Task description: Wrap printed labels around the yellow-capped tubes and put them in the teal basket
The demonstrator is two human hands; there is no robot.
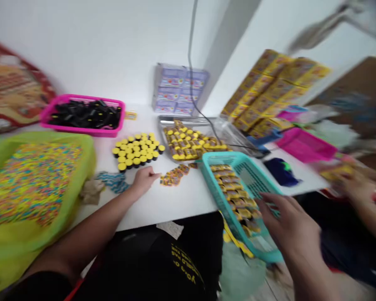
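Observation:
My left hand is closed just above the white table, its fingertips at the near end of a loose row of small printed labels. Whatever is pinched in it, if anything, is too small to make out. My right hand, blurred, hovers over the right side of a teal basket with fingers apart and nothing in them. Inside the basket lies a row of small labelled jars with yellow ends. Behind my left hand stands a cluster of black jars with yellow lids.
A metal tray holds more labelled jars. Left are a yellow-green tub of colourful small pieces and a pink basket of black pieces. Purple boxes and yellow boxes are stacked behind. A co-worker's hand is at right.

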